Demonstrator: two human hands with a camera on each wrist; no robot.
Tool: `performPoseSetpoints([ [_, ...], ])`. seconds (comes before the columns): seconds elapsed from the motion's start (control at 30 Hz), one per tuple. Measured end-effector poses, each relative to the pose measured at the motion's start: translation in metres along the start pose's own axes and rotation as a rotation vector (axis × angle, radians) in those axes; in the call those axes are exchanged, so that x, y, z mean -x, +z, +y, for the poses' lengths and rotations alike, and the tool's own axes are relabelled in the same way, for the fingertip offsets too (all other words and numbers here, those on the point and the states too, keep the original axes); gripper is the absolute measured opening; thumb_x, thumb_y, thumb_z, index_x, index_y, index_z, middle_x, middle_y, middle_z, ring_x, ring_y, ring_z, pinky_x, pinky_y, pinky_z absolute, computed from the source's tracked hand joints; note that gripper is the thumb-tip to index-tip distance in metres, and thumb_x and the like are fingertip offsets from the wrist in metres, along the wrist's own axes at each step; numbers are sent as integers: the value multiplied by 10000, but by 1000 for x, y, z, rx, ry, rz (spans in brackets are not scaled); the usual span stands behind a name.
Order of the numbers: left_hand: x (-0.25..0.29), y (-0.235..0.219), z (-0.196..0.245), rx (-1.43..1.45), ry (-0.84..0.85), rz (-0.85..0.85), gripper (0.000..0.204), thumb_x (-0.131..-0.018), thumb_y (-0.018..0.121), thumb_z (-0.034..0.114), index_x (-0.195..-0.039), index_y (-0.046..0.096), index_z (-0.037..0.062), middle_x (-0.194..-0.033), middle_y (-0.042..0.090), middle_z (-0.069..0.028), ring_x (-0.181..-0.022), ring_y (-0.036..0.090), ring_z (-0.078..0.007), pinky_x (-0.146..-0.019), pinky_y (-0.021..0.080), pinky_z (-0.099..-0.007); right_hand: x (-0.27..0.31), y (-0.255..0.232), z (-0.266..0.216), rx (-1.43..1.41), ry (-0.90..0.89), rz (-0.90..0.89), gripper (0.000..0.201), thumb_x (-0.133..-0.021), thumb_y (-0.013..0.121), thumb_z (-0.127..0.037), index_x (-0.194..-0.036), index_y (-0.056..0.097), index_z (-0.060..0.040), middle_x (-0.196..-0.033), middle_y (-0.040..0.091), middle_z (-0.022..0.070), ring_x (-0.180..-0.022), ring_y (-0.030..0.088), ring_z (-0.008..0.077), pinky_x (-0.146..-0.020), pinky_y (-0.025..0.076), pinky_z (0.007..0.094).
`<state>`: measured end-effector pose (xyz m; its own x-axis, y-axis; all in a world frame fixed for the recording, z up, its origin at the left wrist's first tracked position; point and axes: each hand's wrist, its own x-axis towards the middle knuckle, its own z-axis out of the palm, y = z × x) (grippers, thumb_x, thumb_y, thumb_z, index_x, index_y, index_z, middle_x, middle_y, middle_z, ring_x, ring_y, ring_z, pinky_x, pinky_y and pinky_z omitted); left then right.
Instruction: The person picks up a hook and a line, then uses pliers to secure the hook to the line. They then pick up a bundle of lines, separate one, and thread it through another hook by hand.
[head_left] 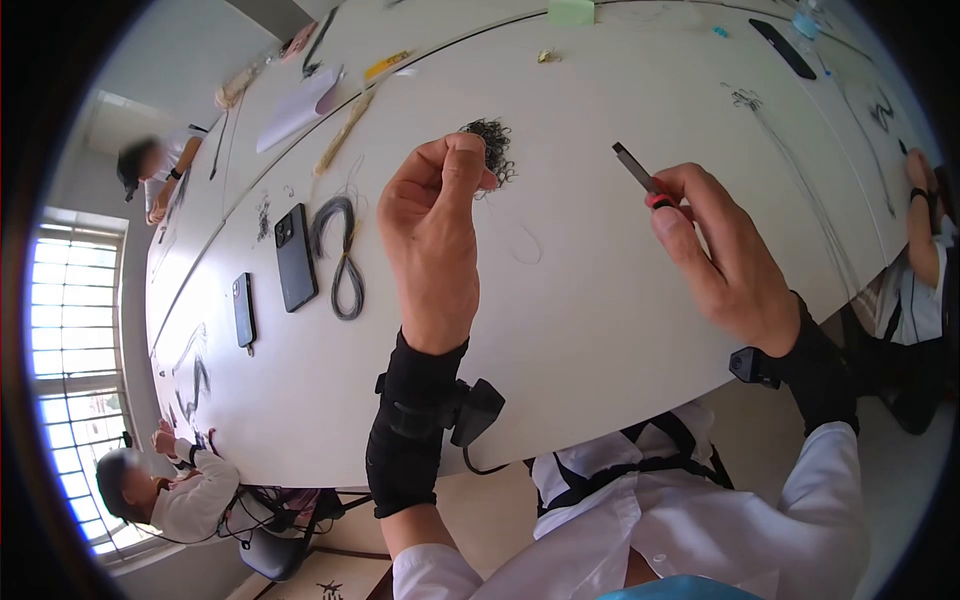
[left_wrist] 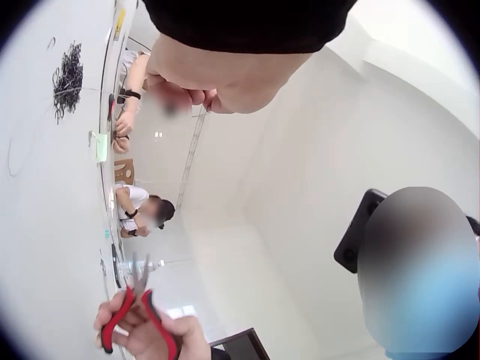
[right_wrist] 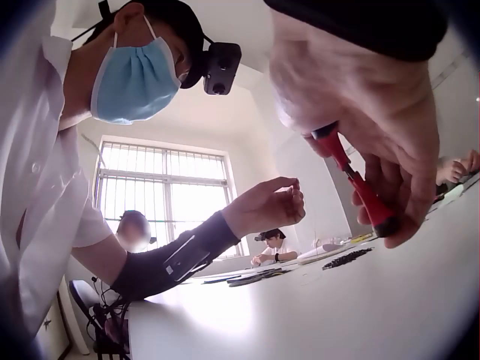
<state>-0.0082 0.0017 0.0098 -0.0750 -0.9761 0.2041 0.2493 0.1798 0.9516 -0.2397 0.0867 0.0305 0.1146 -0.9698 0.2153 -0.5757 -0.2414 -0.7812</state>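
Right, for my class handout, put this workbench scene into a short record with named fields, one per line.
surface: white table
right hand: holds red-handled pliers, jaws slightly apart
left hand: raised above the table, thumb and fingers together; anything between them too small to tell
loose pieces: pile of small dark bits on the table
material: bundled grey strands, beside the larger phone
phones nearby: larger phone; smaller phone
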Motion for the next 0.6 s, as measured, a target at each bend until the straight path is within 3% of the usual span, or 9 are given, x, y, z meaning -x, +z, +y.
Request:
performPoseSetpoints([
  [0.07,5,5,3,-20,-6,0,197,-1004,671,177,-987,679,-19,-917,635,-53,-835,601,-129,-856,501,-307,-12,12,-3,76,-155,84,264,-1009,577,-237,-1076,547,16,-964,571,146,-922,545,301,-830,456,424],
  [0.17,11,12,10,-34,-24,6,192,-996,676,151,-1010,680,-41,-925,648,-59,-847,599,-129,-848,485,-287,-25,27,-2,218,-282,134,274,-1004,599,-241,-1087,535,12,-967,557,152,-914,534,308,-829,455,432],
  [0.6,15,19,13,-4,-80,11,181,-993,678,140,-1018,686,-40,-879,663,-48,-837,593,-126,-847,458,-267,-29,35,-12,126,-234,101,228,-987,617,-215,-1034,537,-7,-896,587,145,-847,566,310,-759,484,424],
])
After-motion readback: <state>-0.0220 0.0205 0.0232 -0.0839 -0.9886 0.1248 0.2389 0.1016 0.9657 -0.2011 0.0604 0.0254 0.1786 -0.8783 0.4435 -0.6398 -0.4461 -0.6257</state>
